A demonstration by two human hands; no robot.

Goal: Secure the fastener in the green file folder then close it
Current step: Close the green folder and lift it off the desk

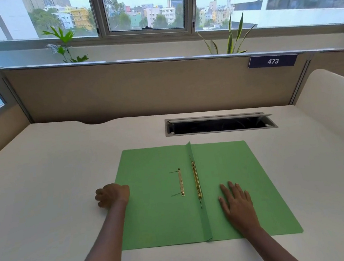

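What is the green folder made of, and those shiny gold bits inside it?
The green folder looks like thin matte card: it lies flat and creases sharply at its fold. The gold fastener bar and the long gold strip by the fold look like thin brass-coloured metal, since they glint.

There is a single view, from a wide-angle camera worn on the person's head. It looks forward and steeply down over the table [42, 180], near enough that both forearms enter from the bottom edge, at about 7 and 5 o'clock. The open green file folder [161, 219] lies just below the middle of the picture. Toward 12 o'clock the view runs across the table to the partition [128, 88], then up to the windows [144, 7] and the buildings outside. The lens bends straight lines near the edges, so the partition's top rail bows. No second view shares the scene.
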